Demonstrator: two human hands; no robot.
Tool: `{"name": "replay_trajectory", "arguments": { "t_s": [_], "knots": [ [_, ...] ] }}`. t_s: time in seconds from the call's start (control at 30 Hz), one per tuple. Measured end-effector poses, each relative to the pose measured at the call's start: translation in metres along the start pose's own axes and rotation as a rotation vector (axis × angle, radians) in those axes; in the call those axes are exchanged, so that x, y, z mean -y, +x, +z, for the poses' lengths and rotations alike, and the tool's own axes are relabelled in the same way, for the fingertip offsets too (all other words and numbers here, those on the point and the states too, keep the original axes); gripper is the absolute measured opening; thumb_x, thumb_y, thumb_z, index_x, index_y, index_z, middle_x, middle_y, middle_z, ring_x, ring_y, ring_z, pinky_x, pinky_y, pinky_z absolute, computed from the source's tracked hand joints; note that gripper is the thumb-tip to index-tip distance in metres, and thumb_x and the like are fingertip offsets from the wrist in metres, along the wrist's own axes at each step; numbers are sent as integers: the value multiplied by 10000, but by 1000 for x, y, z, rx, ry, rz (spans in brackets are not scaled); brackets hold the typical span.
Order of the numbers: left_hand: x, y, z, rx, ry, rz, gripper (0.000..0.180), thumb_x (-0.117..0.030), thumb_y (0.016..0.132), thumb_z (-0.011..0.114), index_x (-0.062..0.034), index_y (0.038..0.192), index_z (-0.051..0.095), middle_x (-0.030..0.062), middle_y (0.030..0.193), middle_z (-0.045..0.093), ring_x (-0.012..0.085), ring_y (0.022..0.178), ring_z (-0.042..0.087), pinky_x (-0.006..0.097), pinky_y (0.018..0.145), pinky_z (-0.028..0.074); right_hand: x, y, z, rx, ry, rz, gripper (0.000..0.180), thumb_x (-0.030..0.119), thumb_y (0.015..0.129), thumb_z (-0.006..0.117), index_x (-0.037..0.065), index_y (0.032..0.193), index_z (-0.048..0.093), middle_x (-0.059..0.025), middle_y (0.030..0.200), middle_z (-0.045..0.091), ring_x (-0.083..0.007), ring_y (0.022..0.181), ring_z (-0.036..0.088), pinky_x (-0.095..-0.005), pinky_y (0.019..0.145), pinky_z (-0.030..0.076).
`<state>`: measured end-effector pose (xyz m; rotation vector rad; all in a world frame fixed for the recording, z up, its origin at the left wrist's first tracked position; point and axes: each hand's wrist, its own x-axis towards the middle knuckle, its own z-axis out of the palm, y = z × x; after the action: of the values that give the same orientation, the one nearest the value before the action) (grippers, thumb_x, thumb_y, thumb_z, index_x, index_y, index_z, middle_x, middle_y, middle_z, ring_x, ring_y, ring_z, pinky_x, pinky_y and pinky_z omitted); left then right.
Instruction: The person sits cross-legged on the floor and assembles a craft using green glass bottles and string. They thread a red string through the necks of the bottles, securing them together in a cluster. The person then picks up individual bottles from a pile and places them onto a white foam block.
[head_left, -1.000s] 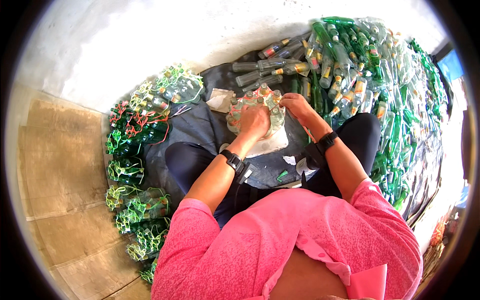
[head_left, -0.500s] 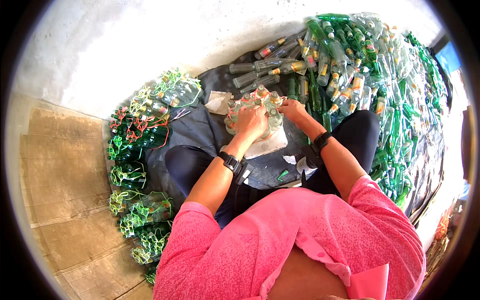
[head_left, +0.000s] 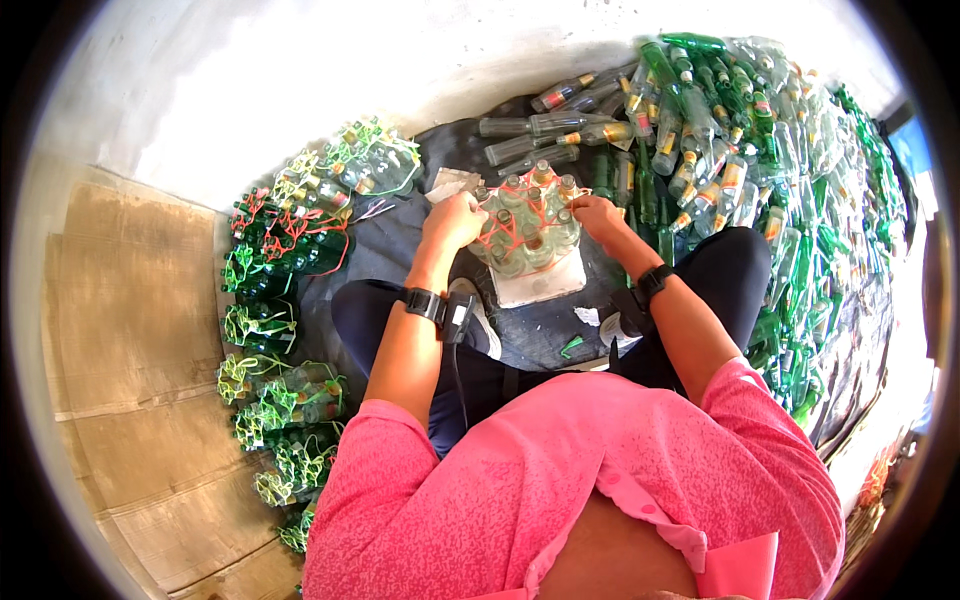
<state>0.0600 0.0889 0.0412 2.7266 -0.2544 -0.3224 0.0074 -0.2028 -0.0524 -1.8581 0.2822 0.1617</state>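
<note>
A cluster of clear glass bottles [head_left: 532, 240] stands upright in front of me on a white block [head_left: 540, 285]. Orange-red plastic cord [head_left: 515, 236] is looped around and between the bottle necks. My left hand [head_left: 455, 224] is closed at the cluster's left edge, its fingers pinching the cord. On the opposite side, my right hand [head_left: 598, 217] also has its fingertips pinched on the cord beside the outer bottles. The fingertips are small in view and partly hidden.
A large heap of loose green and clear bottles [head_left: 700, 150] rises at the right and far side. Along the left stand several cord-tied bottle bundles [head_left: 290, 400], next to cardboard sheets [head_left: 150, 380]. Paper scraps [head_left: 588, 316] lie on the dark sheet [head_left: 375, 245].
My left hand has moved from over the middle of the bottle cluster to its left edge, uncovering the bottle tops. The right hand stays at the right edge.
</note>
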Motion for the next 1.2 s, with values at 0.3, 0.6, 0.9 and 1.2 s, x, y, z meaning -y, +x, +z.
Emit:
{"name": "replay_trajectory", "arguments": {
  "t_s": [0.3,0.6,0.9,1.2],
  "knots": [
    [7,-8,19,306,-292,-162,334,-314,956,649,6,951,747,150,755,736,263,581,727,388,500,564,-16,15,-1,-41,-195,2,293,167,929,619,48,1135,789,-42,975,753,-159,872,650,-309,772,502],
    [15,15,39,182,-79,-214,267,-127,844,697,-25,1069,797,224,1107,767,392,1043,755,477,827,606,2,2,-2,56,0,98,227,119,907,598,23,1024,767,-8,900,696,-118,844,608,-282,783,462],
    [19,29,34,-95,-218,-177,363,-185,940,591,-7,1247,665,268,1162,732,423,1102,713,510,895,565,-21,-16,22,145,36,12,241,116,953,593,8,1115,735,44,795,592,-52,659,487,-239,585,359],
    [6,44,30,-63,-227,-85,690,-193,950,582,-50,1586,354,318,1114,728,454,1011,727,548,851,549,-11,-57,44,175,74,42,374,166,975,600,6,1293,715,-25,991,647,-107,823,529,-262,722,400]
  ]
}}
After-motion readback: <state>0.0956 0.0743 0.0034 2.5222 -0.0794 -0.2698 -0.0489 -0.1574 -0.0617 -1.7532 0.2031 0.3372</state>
